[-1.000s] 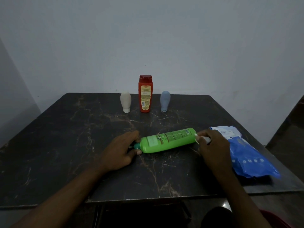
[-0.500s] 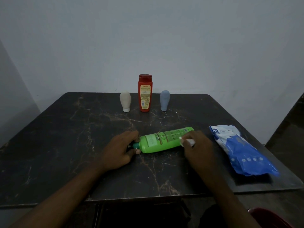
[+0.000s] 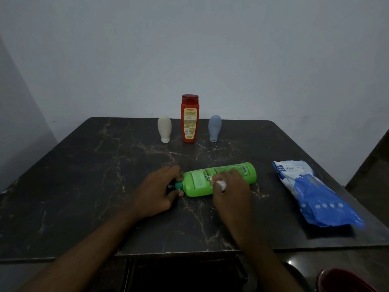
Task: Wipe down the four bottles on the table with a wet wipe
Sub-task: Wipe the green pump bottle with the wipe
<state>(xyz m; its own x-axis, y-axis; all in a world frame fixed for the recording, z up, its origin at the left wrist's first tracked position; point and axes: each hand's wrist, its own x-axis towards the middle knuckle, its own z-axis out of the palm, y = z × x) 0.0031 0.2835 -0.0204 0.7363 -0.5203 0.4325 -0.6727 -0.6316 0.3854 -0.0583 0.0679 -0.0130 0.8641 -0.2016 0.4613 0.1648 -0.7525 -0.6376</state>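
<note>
head view: left hand (image 3: 155,194) pinches green bottle (image 3: 197,183) at its neck; right hand (image 3: 229,192) clamps wet wipe (image 3: 221,183) mid-body. press evenly, stroking toward left fingers.

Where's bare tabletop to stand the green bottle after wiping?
Widest bare patch: the left half of the table, bordered by the left hand and the cream bottle. A narrower band lies between the green bottle and the red bottle. Crowded: the right hand with its wet wipe, and the wipes pack on the right.
</note>
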